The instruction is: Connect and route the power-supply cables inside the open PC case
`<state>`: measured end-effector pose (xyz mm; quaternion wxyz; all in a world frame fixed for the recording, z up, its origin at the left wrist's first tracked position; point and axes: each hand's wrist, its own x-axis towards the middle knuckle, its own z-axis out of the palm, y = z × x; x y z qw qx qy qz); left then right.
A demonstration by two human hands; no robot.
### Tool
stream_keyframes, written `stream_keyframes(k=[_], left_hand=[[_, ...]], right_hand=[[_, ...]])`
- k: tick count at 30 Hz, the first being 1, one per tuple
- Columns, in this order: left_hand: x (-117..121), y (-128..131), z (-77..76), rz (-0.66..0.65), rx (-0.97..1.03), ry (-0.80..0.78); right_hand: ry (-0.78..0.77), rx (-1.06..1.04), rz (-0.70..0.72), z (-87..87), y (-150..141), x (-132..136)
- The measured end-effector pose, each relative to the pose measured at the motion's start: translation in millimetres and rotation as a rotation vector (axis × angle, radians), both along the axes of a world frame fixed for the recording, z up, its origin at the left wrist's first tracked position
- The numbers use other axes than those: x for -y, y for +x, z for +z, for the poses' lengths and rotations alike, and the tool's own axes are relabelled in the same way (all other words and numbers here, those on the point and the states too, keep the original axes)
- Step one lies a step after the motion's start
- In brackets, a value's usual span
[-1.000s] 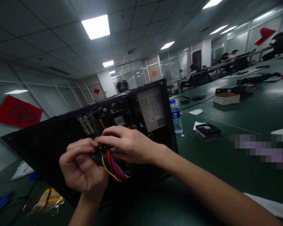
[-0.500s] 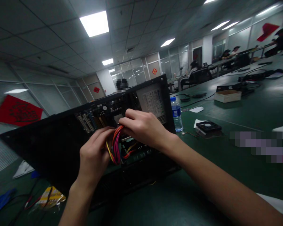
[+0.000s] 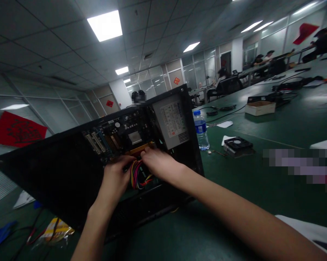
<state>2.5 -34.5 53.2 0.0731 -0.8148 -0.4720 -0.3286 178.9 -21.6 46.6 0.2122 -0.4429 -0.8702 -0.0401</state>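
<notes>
An open black computer case [image 3: 168, 201] stands on the green table in front of me, its motherboard [image 3: 125, 125] and silver power supply [image 3: 170, 123] showing inside. Both hands reach in at the lower edge of the board, by the orange memory slots [image 3: 140, 148]. A looped bundle of coloured power wires [image 3: 137, 175] hangs between them. My left hand [image 3: 117, 174] has its fingers closed at the left side of the bundle's top. From the right, my right hand [image 3: 158, 163] pinches the same bundle near its upper end. The fingertips and any plug there are hidden.
Right of the case stand a water bottle [image 3: 201, 130] and a black cooling fan [image 3: 238, 145]. Farther back is a small open box [image 3: 260, 108] among cables. A yellow packet [image 3: 58, 230] and a blue item [image 3: 1, 235] lie at left. People sit at distant tables.
Both hands have moved down and deeper into the case with the wire bundle, to the board's lower edge. The processor area and power supply now show more fully.
</notes>
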Motion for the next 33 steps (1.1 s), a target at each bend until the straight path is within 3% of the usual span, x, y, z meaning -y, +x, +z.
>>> stream_keyframes(k=[7, 12, 16, 25, 33], left_hand=[[-16.0, -3.4, -13.0, 0.169, 0.084, -0.229], [-18.3, -3.8, -16.7, 0.226, -0.045, -0.369], [-18.9, -3.9, -18.4, 0.298, -0.071, -0.355], [-15.4, 1.5, -22.7, 0.301, -0.156, -0.407], [-18.4, -0.7, -24.6, 0.369, -0.104, -0.378]], right_hand=[[0.004, 0.050, -0.050, -15.0, -2.2, -23.0], [-0.024, 0.066, -0.060, -19.3, -3.4, -28.7], [-0.028, 0.077, -0.061, -22.6, -4.0, -29.9], [-0.042, 0.101, -0.044, -28.6, -6.1, -31.8], [-0.040, 0.088, -0.051, -30.0, -5.8, -33.1]])
